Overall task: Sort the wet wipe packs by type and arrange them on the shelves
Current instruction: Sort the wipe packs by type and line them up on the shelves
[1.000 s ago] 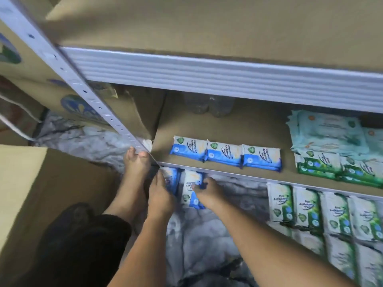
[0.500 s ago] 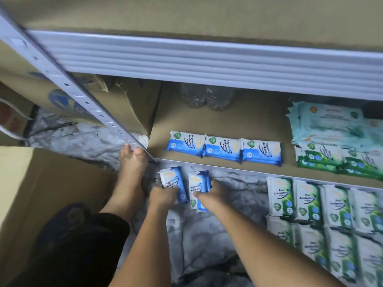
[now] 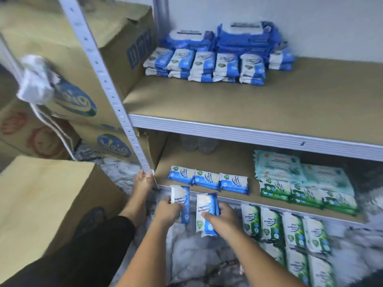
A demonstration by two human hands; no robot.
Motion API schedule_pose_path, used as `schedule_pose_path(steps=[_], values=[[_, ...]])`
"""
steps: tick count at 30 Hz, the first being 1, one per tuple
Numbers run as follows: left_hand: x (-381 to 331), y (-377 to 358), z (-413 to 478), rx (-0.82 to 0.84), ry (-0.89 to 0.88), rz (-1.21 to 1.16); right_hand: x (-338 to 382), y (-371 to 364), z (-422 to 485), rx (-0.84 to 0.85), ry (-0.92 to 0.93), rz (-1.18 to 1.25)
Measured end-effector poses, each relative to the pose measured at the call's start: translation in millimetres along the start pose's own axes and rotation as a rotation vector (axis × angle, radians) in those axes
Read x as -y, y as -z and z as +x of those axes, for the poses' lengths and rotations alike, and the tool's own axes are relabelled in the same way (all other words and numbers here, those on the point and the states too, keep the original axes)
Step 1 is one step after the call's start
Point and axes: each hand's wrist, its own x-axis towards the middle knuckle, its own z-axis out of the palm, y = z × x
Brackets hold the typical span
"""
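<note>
Biggest thing first: the white metal shelving rack (image 3: 248,131) fills the view beyond both grips. Its upper brown board shelf (image 3: 269,100) sits high above them and carries a pile of blue-and-white packs (image 3: 217,63). The lower shelf (image 3: 207,158) lies just beyond the grips and holds a row of three blue packs (image 3: 207,180) lying flat, with pale teal flat packs (image 3: 290,168) and green packs (image 3: 300,191) further out past the right grip. Brown cardboard boxes (image 3: 72,59) crowd the left-grip side, so it's a tight corner! Beneath the grips is the grey marbled floor (image 3: 196,255), with green-and-white packs (image 3: 290,230) in rows outside the right grip. The left grip (image 3: 167,212) is clenched round one blue-and-white soft plastic wet wipe pack (image 3: 181,198), held upright. The right grip (image 3: 223,214) is wrapped round a small bundle of the same packs (image 3: 207,212), two by the look of it. These should be light, squashy and a touch slick, with nothing to break, so they're best held across the short width, thumb on the face. Bare board beside that row of three looks like the landing spot.
</note>
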Motion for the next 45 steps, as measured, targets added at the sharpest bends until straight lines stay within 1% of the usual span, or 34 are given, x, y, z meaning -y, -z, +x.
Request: schedule_pose_path(steps=[5,10,12,15,17,20,24,30,32,34,36,39,40,42,44,45], values=[[-48,15,-76,-0.047,-0.196,0.024,32,40,-44,-0.048,0.135,0.137],[-95,18,-149,-0.077,-0.406,-0.004,74,73,-88,-0.096,0.314,0.263],[-113,23,-171,-0.065,-0.465,0.012,94,89,-105,-0.09,0.387,0.292],[-144,30,-196,-0.036,-0.5,-0.027,124,114,-119,-0.1,0.489,0.344],[-166,32,-204,-0.044,-0.533,-0.042,145,131,-126,-0.106,0.522,0.336],[-199,33,-206,-0.008,-0.55,-0.055,177,154,-126,-0.069,0.56,0.4],[-241,29,-190,0.032,-0.532,-0.072,211,175,-107,-0.08,0.534,0.373],[-285,16,-148,-0.063,-0.566,0.008,241,180,-61,-0.102,0.494,0.465],[-290,12,-131,-0.091,-0.566,0.062,243,176,-45,-0.156,0.471,0.395],[-293,10,-116,-0.118,-0.557,0.166,242,174,-33,-0.233,0.443,0.22],[-295,9,-100,-0.161,-0.505,0.284,242,177,-24,-0.258,0.404,0.029],[-297,11,-85,-0.223,-0.428,0.549,243,185,-15,-0.333,0.353,-0.123],[-297,14,-81,-0.219,-0.426,0.56,242,188,-14,-0.366,0.352,-0.146],[-296,20,-78,-0.171,-0.447,0.485,241,193,-17,-0.382,0.384,-0.16],[-291,23,-80,-0.159,-0.533,0.467,237,193,-21,-0.384,0.444,-0.171],[-288,24,-83,-0.184,-0.591,0.479,234,191,-24,-0.417,0.485,-0.187]])
